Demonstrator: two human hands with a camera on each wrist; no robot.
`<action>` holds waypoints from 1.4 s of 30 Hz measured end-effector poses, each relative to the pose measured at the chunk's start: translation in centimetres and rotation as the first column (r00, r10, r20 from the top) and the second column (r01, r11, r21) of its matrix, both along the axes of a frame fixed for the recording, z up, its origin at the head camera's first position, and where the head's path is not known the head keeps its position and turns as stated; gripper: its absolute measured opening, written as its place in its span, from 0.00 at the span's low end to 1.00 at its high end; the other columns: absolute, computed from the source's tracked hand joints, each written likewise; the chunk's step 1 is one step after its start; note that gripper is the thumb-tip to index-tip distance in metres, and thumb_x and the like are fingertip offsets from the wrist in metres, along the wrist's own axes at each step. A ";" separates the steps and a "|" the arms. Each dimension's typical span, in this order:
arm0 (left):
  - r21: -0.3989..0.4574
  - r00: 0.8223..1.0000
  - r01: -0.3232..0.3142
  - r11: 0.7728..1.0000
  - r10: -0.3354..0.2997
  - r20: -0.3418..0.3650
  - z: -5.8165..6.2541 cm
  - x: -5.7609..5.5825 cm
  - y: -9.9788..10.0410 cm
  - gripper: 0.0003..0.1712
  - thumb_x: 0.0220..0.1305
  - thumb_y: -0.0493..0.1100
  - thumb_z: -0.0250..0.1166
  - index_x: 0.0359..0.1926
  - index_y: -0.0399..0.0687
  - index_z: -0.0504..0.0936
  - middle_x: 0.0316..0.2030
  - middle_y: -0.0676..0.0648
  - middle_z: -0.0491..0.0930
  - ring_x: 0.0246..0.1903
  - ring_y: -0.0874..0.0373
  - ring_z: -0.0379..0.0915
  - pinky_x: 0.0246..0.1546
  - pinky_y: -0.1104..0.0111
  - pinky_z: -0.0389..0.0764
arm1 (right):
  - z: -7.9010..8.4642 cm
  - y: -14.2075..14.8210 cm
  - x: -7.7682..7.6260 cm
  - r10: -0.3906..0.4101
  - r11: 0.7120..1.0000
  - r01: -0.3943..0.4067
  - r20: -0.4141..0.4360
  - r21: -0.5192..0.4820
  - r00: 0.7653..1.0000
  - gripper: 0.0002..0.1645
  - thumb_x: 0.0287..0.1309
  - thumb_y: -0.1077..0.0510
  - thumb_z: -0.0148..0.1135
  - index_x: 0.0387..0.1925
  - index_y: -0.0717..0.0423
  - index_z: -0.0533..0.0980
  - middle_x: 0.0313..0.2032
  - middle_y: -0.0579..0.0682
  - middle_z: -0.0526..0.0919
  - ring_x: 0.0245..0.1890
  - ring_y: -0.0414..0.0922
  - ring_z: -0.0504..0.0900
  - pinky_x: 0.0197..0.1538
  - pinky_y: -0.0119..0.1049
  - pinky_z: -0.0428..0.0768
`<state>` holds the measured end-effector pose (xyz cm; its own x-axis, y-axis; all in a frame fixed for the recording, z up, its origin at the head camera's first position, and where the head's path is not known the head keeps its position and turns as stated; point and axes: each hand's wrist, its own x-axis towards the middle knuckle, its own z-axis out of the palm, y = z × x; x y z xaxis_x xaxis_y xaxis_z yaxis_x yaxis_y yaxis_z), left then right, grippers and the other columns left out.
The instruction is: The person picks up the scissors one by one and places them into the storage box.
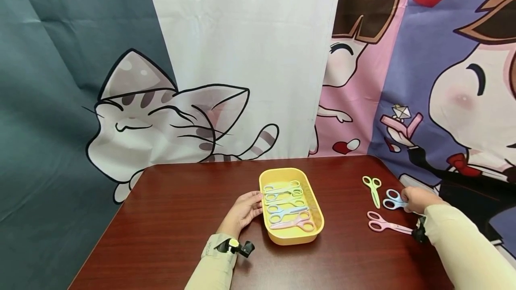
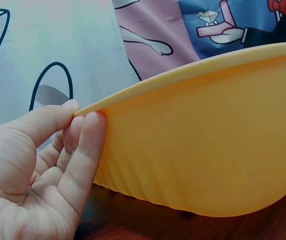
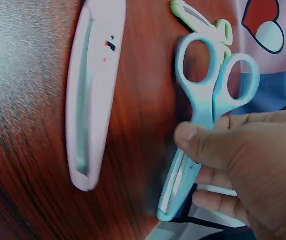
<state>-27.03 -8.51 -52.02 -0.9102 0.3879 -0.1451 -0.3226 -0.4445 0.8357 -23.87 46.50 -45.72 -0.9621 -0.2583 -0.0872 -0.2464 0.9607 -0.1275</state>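
My left hand (image 1: 246, 207) is at the left side of a yellow plastic tray (image 1: 316, 205), its thumb and fingertips pinching the rim in the left wrist view. Inside the tray lie several scissors, among them blue scissors (image 1: 287, 212) and pink scissors (image 1: 296, 223). On the table's right side, my right hand (image 1: 421, 199) grips another pair of blue scissors (image 3: 203, 97) below the handle loops, with the thumb on top. Their blades are closed. Pink scissors (image 1: 384, 225) lie nearer me, and green scissors (image 1: 373, 188) lie just left of the right hand.
A dark red-brown wooden table (image 1: 181, 236) bears everything. Behind it hangs a cloth backdrop (image 1: 250, 48) printed with a cartoon cat and figures, close against the table's far and right edges. A wrist-worn camera (image 1: 242, 248) sits on the left wrist.
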 end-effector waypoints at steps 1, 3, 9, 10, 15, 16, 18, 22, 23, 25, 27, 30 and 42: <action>0.003 1.000 -0.007 1.000 0.007 0.004 -0.1 0.0 0.0 0.13 0.63 0.35 0.58 0.46 0.32 0.69 0.26 0.48 0.78 0.23 0.63 0.74 0.25 0.74 0.79 | 0.2 0.0 0.0 0.018 1.000 -0.018 -0.008 0.000 1.000 0.15 0.33 0.63 0.70 0.18 0.51 0.69 0.17 0.42 0.67 0.20 0.40 0.65 0.24 0.33 0.63; 0.009 1.000 -0.022 1.000 0.022 0.014 -0.4 -0.3 0.1 0.13 0.61 0.35 0.59 0.44 0.33 0.70 0.26 0.48 0.78 0.23 0.63 0.74 0.24 0.74 0.79 | 0.5 -0.1 0.0 0.056 0.998 -0.056 -0.033 -0.010 0.998 0.16 0.33 0.62 0.70 0.17 0.50 0.68 0.16 0.40 0.66 0.19 0.38 0.64 0.23 0.32 0.62; 0.007 1.000 -0.029 1.000 0.029 0.012 -0.5 -0.3 0.1 0.13 0.62 0.36 0.59 0.45 0.33 0.70 0.26 0.47 0.78 0.23 0.63 0.74 0.25 0.74 0.79 | 1.6 -0.7 -0.8 0.108 0.993 -0.112 -0.101 -0.029 0.989 0.17 0.39 0.63 0.70 0.19 0.47 0.67 0.19 0.41 0.63 0.20 0.37 0.62 0.24 0.31 0.60; 0.005 0.999 -0.031 1.000 0.031 0.013 -0.5 -0.3 0.1 0.13 0.62 0.36 0.59 0.45 0.33 0.70 0.26 0.48 0.78 0.23 0.63 0.74 0.25 0.74 0.79 | 1.9 -1.0 -1.0 0.120 0.992 -0.125 -0.117 -0.033 0.986 0.17 0.40 0.63 0.69 0.19 0.47 0.67 0.19 0.41 0.63 0.20 0.37 0.62 0.24 0.31 0.59; 0.004 0.999 -0.030 1.000 0.030 0.014 -0.6 -0.3 0.2 0.12 0.62 0.36 0.59 0.45 0.34 0.71 0.25 0.48 0.78 0.23 0.63 0.74 0.24 0.74 0.79 | 3.5 -3.6 -2.4 0.180 0.977 -0.199 -0.197 -0.079 0.964 0.18 0.41 0.64 0.70 0.18 0.45 0.67 0.17 0.38 0.64 0.19 0.35 0.63 0.23 0.29 0.61; 0.006 0.999 -0.030 1.000 0.030 0.013 -0.6 -0.3 0.1 0.13 0.62 0.36 0.59 0.45 0.34 0.70 0.25 0.48 0.78 0.23 0.63 0.74 0.24 0.74 0.79 | 3.8 -4.3 -2.8 0.199 0.972 -0.221 -0.214 -0.083 0.956 0.18 0.40 0.64 0.70 0.19 0.45 0.67 0.17 0.37 0.65 0.19 0.34 0.63 0.23 0.29 0.61; 0.007 1.000 -0.028 1.000 0.028 0.008 -0.6 -0.2 0.1 0.14 0.63 0.36 0.58 0.46 0.32 0.70 0.25 0.47 0.77 0.22 0.63 0.74 0.24 0.74 0.79 | 4.4 -5.8 -3.4 0.226 0.962 -0.254 -0.234 -0.097 0.946 0.17 0.41 0.64 0.70 0.19 0.45 0.69 0.17 0.37 0.66 0.19 0.34 0.64 0.23 0.29 0.62; 0.006 1.000 -0.025 1.000 0.025 0.004 -0.5 -0.2 0.1 0.15 0.64 0.36 0.57 0.48 0.30 0.68 0.26 0.47 0.77 0.22 0.63 0.74 0.24 0.74 0.79 | 5.6 -9.3 -4.7 0.264 0.947 -0.299 -0.245 -0.117 0.933 0.14 0.44 0.63 0.69 0.22 0.45 0.71 0.18 0.37 0.69 0.18 0.34 0.66 0.22 0.29 0.65; 0.005 1.000 -0.024 1.000 0.024 0.003 -0.5 -0.2 0.1 0.16 0.64 0.35 0.57 0.48 0.29 0.68 0.26 0.47 0.77 0.22 0.63 0.74 0.24 0.74 0.79 | 5.8 -10.1 -4.9 0.286 0.939 -0.324 -0.263 -0.113 0.921 0.14 0.44 0.63 0.69 0.22 0.45 0.71 0.18 0.37 0.70 0.18 0.33 0.66 0.22 0.28 0.66; 0.005 1.000 -0.021 1.000 0.021 0.005 -0.4 -0.1 0.1 0.16 0.64 0.35 0.57 0.48 0.30 0.68 0.26 0.47 0.77 0.22 0.63 0.74 0.24 0.74 0.79 | 6.2 -11.9 -5.5 0.336 0.919 -0.381 -0.307 -0.098 0.891 0.14 0.43 0.63 0.70 0.23 0.46 0.72 0.19 0.37 0.71 0.19 0.34 0.68 0.23 0.29 0.67; 0.004 1.000 -0.018 1.000 0.018 0.005 -0.4 -0.2 0.1 0.16 0.64 0.35 0.57 0.49 0.29 0.67 0.27 0.47 0.77 0.22 0.63 0.74 0.24 0.74 0.79 | 6.6 -13.7 -5.9 0.385 0.898 -0.435 -0.358 -0.067 0.850 0.15 0.41 0.63 0.71 0.23 0.46 0.72 0.20 0.37 0.72 0.20 0.35 0.69 0.24 0.30 0.68; 0.004 1.000 -0.011 1.000 0.011 0.001 -0.4 -0.2 0.0 0.17 0.64 0.35 0.56 0.50 0.29 0.67 0.27 0.47 0.77 0.23 0.63 0.74 0.25 0.74 0.79 | 7.1 -16.5 -6.3 0.434 0.875 -0.483 -0.388 -0.033 0.813 0.14 0.41 0.63 0.71 0.24 0.47 0.72 0.23 0.38 0.72 0.24 0.39 0.70 0.28 0.32 0.69; 0.012 1.000 0.000 1.000 0.000 0.001 -0.3 -0.1 0.0 0.11 0.64 0.36 0.57 0.45 0.36 0.70 0.26 0.49 0.77 0.23 0.64 0.74 0.26 0.74 0.79 | 7.1 -26.3 -6.6 0.514 0.849 -0.526 -0.300 0.046 0.804 0.15 0.48 0.59 0.67 0.22 0.44 0.67 0.19 0.39 0.68 0.20 0.36 0.66 0.23 0.30 0.66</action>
